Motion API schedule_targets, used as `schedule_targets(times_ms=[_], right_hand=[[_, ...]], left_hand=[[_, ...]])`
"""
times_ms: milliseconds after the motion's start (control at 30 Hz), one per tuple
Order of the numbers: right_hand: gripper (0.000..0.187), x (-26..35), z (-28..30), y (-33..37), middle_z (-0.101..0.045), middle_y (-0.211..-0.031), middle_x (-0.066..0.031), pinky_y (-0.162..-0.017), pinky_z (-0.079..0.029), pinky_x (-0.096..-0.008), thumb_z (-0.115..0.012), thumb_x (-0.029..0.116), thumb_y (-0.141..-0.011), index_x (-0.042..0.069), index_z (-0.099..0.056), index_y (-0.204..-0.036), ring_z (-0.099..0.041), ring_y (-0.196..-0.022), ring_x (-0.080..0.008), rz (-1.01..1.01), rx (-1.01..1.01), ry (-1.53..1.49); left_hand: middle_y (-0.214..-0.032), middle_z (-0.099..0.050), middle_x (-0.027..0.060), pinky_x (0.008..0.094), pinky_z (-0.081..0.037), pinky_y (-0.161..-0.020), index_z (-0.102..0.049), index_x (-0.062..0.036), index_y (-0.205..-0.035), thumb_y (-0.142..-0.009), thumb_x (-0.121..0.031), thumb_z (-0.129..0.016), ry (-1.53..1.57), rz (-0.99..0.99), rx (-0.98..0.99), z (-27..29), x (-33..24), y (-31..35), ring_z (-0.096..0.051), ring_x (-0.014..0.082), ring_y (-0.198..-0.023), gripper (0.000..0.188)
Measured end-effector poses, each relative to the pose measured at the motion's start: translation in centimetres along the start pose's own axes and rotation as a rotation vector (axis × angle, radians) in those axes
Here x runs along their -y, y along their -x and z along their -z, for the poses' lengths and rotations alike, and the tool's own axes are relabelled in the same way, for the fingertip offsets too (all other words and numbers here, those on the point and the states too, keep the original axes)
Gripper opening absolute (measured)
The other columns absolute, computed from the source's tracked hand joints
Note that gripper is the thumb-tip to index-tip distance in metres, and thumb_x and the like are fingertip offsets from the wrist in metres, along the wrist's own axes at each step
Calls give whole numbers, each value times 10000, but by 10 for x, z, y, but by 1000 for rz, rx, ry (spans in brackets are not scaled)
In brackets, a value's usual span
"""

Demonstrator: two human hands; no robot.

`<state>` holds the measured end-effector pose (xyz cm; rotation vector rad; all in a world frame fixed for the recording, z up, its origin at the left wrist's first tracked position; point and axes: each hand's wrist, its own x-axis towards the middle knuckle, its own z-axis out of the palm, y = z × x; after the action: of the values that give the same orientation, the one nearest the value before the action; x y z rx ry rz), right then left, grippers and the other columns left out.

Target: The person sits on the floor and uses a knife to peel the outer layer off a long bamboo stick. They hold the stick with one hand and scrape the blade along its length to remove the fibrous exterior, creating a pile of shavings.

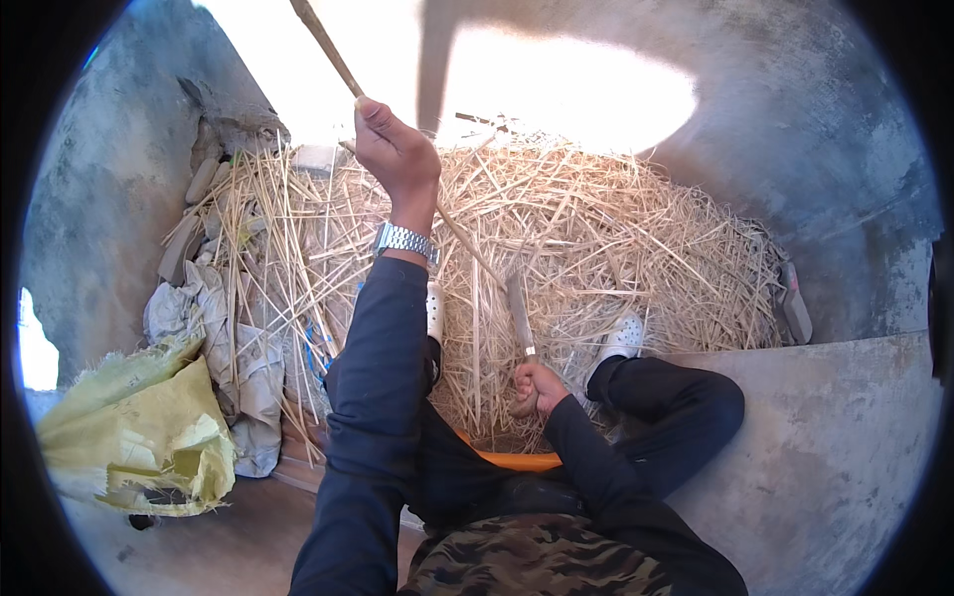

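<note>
My left hand, raised and with a metal watch at its wrist, is wrapped round a long thin stick. One end of the stick runs up past the top of the picture; a lower length slants down behind my wrist toward a blade. My right hand, low between my knees, grips the handle of a large knife. Its blade points up and away from me, with its tip close to the stick's lower part. Whether blade and stick touch, I cannot tell.
Straw and split strips cover the ground ahead, round my white clogs. A torn yellow woven sack and a pale crumpled cloth lie at left. Concrete walls stand around. A flat brick-like piece lies at right.
</note>
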<state>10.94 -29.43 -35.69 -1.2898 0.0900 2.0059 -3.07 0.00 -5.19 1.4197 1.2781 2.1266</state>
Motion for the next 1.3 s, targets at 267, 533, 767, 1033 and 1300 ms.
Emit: schedule_targets(times_ms=[267, 533, 767, 1033, 1300], right_hand=[[141, 9, -62, 37, -533, -575, -133, -528, -473, -386, -576, 115, -795, -15, -549, -842, -569, -502, -238, 1037, -590, 920], [136, -47, 16, -14, -548, -611, -147, -521, -465, -377, -580, 100, -763, -23, -558, -815, -588, -552, -250, 482, -668, 989], [120, -16, -9, 8, -517, -568, -87, -399, -416, -378, -555, 94, -766, -6, -508, -718, -503, -403, -204, 229, -345, 468], [175, -27, -15, -1, -594, -688, -150, -628, -485, -393, -603, 144, -751, -17, -555, -802, -631, -689, -275, 582, -603, 917], [145, -19, -15, 2, -585, -645, -137, -552, -455, -360, -598, 104, -742, -27, -547, -779, -593, -588, -240, 759, -657, 900]], left_hand=[[-529, -345, 6, 286, -314, -466, -394, -59, -690, -997, -480, -241, 22, -57, 80, -4, -7, 8, -359, 122, -480, 543], [-530, -357, 24, 304, -315, -470, -417, -37, -717, -999, -470, -248, -25, -72, 40, -11, -10, 9, -379, 140, -487, 543], [-565, -295, -36, 272, -266, -476, -314, -95, -645, -1001, -480, -219, -19, -48, 15, -10, -8, 8, -297, 92, -506, 533], [-548, -303, -7, 301, -283, -485, -343, -60, -649, -993, -505, -226, -17, 10, 21, 4, 11, -2, -316, 123, -508, 574], [-554, -291, -9, 300, -274, -487, -332, -65, -652, -996, -497, -228, -34, 32, -26, 13, 18, -12, -296, 120, -512, 562]])
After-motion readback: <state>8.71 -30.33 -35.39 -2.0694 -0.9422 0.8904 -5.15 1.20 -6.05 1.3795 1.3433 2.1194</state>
